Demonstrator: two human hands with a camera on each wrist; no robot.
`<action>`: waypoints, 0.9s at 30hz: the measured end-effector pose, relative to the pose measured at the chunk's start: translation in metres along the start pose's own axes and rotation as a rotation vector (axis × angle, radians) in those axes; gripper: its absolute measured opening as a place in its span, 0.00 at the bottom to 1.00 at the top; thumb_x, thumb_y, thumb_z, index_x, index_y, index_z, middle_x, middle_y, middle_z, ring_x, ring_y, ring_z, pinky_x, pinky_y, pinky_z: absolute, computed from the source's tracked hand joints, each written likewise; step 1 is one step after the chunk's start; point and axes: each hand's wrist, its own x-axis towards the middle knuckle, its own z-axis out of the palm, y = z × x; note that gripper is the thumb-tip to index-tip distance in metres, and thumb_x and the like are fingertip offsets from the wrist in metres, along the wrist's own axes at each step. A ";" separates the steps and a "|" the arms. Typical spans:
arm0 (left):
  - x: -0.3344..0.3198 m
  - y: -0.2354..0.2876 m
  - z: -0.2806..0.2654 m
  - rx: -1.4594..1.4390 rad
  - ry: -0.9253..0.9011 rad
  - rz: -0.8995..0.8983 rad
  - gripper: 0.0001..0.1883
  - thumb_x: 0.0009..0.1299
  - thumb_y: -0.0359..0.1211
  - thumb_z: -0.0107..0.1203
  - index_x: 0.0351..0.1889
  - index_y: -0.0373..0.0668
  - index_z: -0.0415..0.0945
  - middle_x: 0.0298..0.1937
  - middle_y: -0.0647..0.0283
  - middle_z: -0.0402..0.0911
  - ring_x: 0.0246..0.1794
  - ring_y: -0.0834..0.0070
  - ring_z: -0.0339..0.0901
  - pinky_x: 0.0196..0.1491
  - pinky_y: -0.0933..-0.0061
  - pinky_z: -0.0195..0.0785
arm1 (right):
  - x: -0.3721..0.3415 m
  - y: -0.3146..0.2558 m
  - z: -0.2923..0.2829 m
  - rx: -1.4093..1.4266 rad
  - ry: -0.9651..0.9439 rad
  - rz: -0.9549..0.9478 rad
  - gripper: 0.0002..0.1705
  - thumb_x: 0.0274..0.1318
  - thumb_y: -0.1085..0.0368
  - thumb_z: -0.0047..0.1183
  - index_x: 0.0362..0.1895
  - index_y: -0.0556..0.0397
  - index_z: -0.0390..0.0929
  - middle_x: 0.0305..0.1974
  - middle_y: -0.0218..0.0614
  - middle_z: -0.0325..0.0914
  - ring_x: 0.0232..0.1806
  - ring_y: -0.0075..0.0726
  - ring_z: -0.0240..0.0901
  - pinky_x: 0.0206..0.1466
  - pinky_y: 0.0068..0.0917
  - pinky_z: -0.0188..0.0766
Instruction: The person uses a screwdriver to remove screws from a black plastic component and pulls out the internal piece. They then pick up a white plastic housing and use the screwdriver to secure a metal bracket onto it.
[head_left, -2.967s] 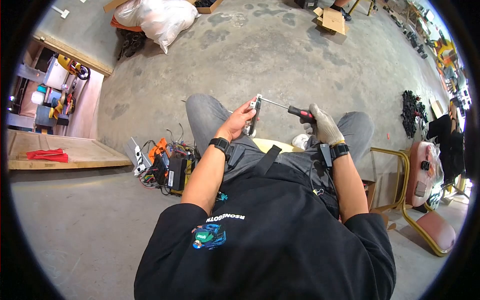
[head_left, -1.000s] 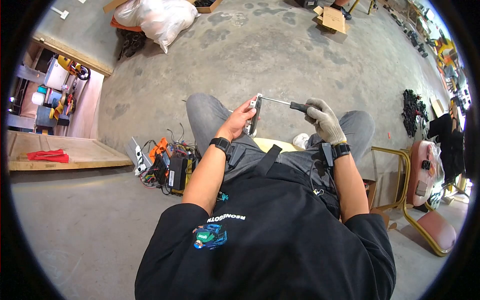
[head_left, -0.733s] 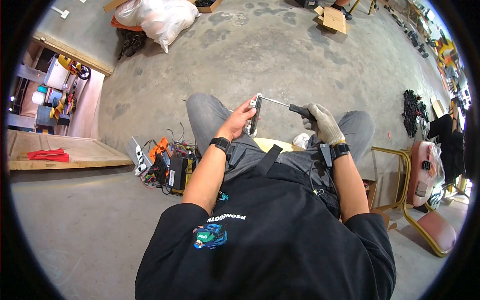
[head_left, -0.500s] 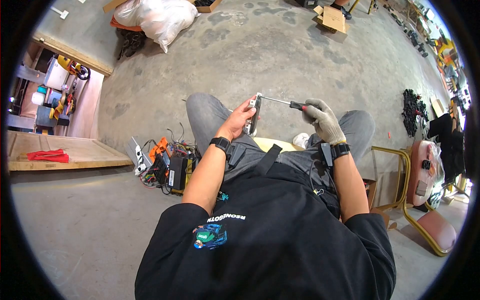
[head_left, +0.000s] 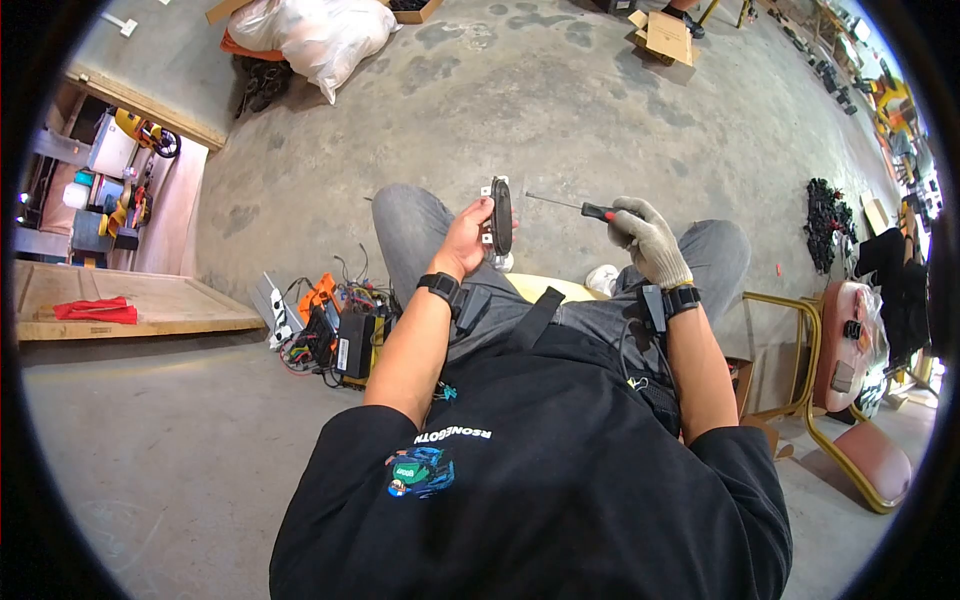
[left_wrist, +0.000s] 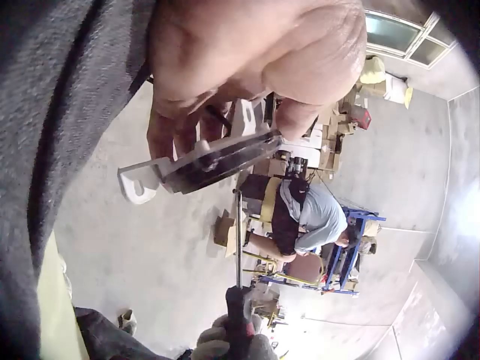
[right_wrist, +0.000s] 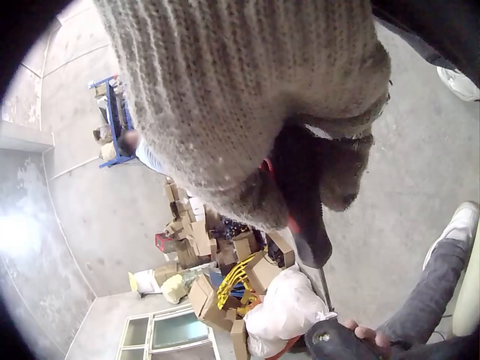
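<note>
In the head view the bare left hand [head_left: 464,238] holds a dark oval part [head_left: 502,218] with white tabs, its long side upright in the picture. The left wrist view shows fingers and thumb gripping that part [left_wrist: 217,163] by its edge, a white tab jutting at one end. The gloved right hand [head_left: 650,243] grips a black and red screwdriver [head_left: 597,212], its shaft pointing toward the part. A gap separates the tip from the part in the head view. The glove [right_wrist: 247,97] wraps the screwdriver handle [right_wrist: 304,202] in the right wrist view.
Cables and a black box [head_left: 355,345] lie on the floor beside the left leg. A wooden ledge [head_left: 170,305] holds a red cloth [head_left: 95,311]. A chair [head_left: 870,465] stands at the right. White bags [head_left: 325,40] and a carton [head_left: 665,40] are farther off.
The left hand has turned the part so its dark oval face shows, and shifted it slightly left. The screwdriver tip, earlier at the part's upper end, now stands apart from it.
</note>
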 end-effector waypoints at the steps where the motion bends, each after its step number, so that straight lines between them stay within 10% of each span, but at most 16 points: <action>1: 0.000 0.001 0.000 0.000 0.001 0.000 0.18 0.80 0.40 0.46 0.61 0.40 0.71 0.52 0.54 0.81 0.52 0.60 0.82 0.51 0.54 0.80 | -0.001 -0.001 0.001 -0.003 -0.021 0.002 0.19 0.62 0.68 0.57 0.54 0.64 0.74 0.38 0.40 0.77 0.34 0.30 0.76 0.38 0.26 0.74; 15: -0.008 0.004 0.011 0.094 0.042 0.025 0.12 0.69 0.25 0.55 0.49 0.32 0.76 0.47 0.52 0.81 0.49 0.60 0.82 0.53 0.63 0.79 | 0.001 0.001 -0.002 -0.067 -0.079 0.049 0.20 0.62 0.65 0.57 0.55 0.63 0.75 0.40 0.40 0.77 0.36 0.30 0.77 0.41 0.25 0.77; 27: -0.012 0.009 0.021 0.044 -0.034 -0.061 0.19 0.69 0.24 0.53 0.58 0.29 0.73 0.57 0.51 0.80 0.57 0.60 0.79 0.59 0.65 0.74 | -0.001 -0.002 0.001 -0.093 -0.088 0.076 0.17 0.66 0.66 0.54 0.55 0.61 0.75 0.41 0.38 0.78 0.35 0.27 0.77 0.38 0.22 0.78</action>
